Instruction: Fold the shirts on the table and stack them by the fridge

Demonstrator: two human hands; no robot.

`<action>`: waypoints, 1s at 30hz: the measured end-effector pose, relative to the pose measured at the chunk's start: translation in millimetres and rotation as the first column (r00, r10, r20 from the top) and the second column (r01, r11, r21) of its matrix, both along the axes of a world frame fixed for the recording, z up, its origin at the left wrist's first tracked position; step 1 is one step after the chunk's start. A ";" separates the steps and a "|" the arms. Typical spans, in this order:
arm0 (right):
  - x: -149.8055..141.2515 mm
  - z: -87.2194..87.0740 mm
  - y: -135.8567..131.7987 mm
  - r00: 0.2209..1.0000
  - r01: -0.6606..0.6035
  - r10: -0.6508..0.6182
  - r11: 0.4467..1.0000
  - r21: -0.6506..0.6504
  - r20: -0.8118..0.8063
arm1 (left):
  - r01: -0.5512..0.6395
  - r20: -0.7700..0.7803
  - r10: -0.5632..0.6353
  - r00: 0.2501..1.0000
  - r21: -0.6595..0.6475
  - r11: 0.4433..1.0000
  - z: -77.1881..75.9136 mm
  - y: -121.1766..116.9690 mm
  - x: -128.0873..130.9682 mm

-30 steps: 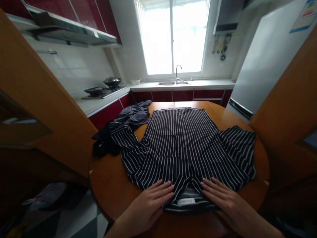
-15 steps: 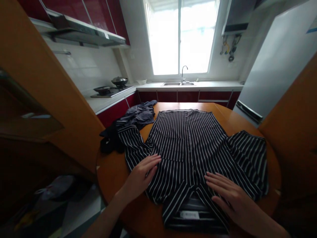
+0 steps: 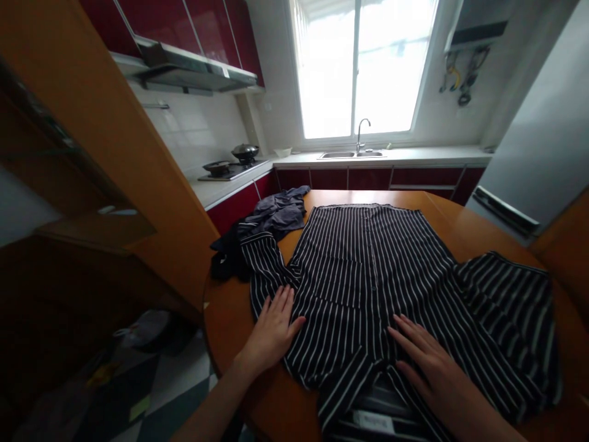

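A black shirt with white stripes (image 3: 340, 282) lies spread face up on the round wooden table (image 3: 221, 313), its collar toward me and its hem at the far side. Its sleeves stick out to both sides. My left hand (image 3: 275, 328) rests flat at the left sleeve and shoulder, fingers stretched out and thumb apart. On the right front, beside the button line and above the collar, lies my right hand (image 3: 426, 362), its fingers straight and nothing gripped. A white label (image 3: 373, 422) shows inside the collar.
Dark crumpled clothes (image 3: 276, 212) lie at the table's left far edge, touching the left sleeve. Beyond stand a counter with a sink (image 3: 352, 155) and a stove with pans (image 3: 243, 152). A fridge (image 3: 519, 135) stands at right, a wooden cabinet (image 3: 151, 184) at left.
My left hand has turned and spread its fingers, moving left toward the sleeve. The right hand stays on the right front. The view has swung left, so everything sits further right.
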State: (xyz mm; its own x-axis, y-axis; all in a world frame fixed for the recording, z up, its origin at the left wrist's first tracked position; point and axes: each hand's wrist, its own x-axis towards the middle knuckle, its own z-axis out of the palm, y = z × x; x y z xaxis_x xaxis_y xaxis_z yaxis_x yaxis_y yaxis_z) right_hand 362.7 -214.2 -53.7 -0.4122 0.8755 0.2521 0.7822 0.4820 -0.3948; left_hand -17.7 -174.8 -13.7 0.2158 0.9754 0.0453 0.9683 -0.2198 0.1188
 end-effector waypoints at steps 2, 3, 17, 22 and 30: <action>0.5 -1.8 0.4 1.000 -0.002 0.002 1.000 -0.007 -0.005 | -0.010 0.002 0.010 1.000 -0.007 1.000 1.5 0.1 0.8; 0.5 -2.3 0.6 1.000 -0.002 0.002 1.000 -0.007 -0.006 | -0.012 0.004 0.012 1.000 -0.016 1.000 1.8 0.2 0.9; -1.2 -2.2 2.1 1.000 -0.003 0.003 1.000 0.001 0.005 | 0.038 0.081 -0.041 0.996 0.031 0.999 43.1 69.4 11.2; -1.5 20.7 2.0 0.999 -0.012 0.011 1.000 -0.023 -0.052 | 0.008 0.108 -0.009 0.994 0.017 1.000 68.0 155.7 11.8; -6.5 93.3 84.6 0.989 -0.063 0.066 0.998 0.026 -0.135 | -0.111 0.140 0.118 0.983 -0.058 0.992 53.3 203.7 -4.1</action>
